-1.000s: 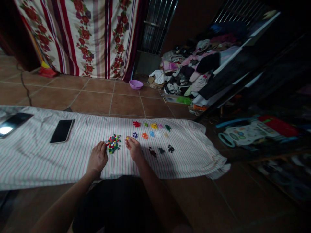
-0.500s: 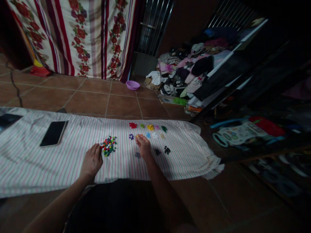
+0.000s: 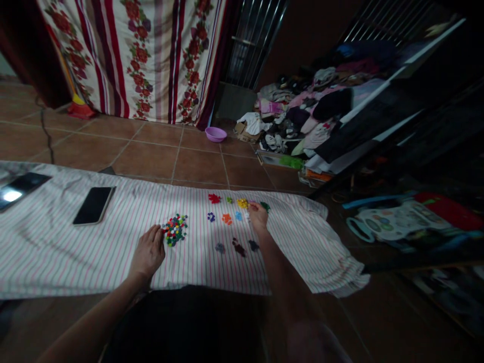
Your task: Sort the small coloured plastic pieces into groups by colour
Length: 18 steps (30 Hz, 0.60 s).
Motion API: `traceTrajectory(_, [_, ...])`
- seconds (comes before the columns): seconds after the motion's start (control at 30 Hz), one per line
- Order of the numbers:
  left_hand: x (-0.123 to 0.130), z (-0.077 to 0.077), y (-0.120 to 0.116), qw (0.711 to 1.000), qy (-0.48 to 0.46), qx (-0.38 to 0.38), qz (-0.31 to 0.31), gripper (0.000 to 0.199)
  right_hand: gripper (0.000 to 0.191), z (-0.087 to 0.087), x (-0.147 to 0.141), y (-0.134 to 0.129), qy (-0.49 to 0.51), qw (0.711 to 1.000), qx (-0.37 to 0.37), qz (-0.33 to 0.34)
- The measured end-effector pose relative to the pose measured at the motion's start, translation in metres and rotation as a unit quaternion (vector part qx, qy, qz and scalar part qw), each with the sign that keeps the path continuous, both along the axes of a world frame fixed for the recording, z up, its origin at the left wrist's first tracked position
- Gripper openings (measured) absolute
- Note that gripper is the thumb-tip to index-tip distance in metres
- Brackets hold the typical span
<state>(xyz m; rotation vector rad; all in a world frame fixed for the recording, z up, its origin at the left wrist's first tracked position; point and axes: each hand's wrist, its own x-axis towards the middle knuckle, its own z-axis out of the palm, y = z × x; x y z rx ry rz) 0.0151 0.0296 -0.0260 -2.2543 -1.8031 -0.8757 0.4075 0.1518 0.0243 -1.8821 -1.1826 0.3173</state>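
Observation:
My left hand (image 3: 148, 252) lies on the striped cloth with its fingers stretched out, the fingertips at the left edge of a mixed pile of small coloured pieces (image 3: 176, 232). To the right, my right hand (image 3: 258, 217) is closed in a pinch beside the yellow pieces (image 3: 242, 203); what its fingertips hold, if anything, is too small to make out. Around it lie small single-colour heaps: red (image 3: 214, 198), light green (image 3: 229, 200), purple (image 3: 210, 217), orange (image 3: 227, 219), light blue (image 3: 238, 216), dark green (image 3: 265, 206), grey (image 3: 220, 247) and dark brown (image 3: 238, 247).
The striped cloth (image 3: 124, 252) covers a low surface. A phone (image 3: 94, 205) and a second dark, shiny device (image 3: 22, 189) rest at its left. Beyond, on the tiled floor, are a purple basin (image 3: 216, 134) and a heap of clothes (image 3: 298, 111).
My right hand has moved right, from over the orange heap to beside the yellow one, uncovering the orange pieces. The left hand stays by the mixed pile. The view has shifted slightly.

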Motion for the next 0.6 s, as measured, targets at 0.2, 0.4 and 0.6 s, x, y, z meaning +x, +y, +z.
traceTrajectory(0.2, [0.001, 0.001, -0.001, 1.000, 0.004, 0.005, 0.005, 0.032, 0.020, 0.007, 0.000, 0.018, -0.078, 0.996, -0.044, 0.005])
traceTrajectory(0.4, [0.001, 0.003, -0.001, 1.000, 0.022, 0.021, 0.004, 0.031, 0.020, 0.011, -0.005, 0.027, -0.168, 0.982, -0.086, 0.018])
traceTrajectory(0.6, [0.002, 0.005, -0.001, 0.999, 0.041, 0.028, 0.010, 0.030, 0.025, 0.011, -0.007, 0.030, -0.181, 0.978, -0.108, 0.003])
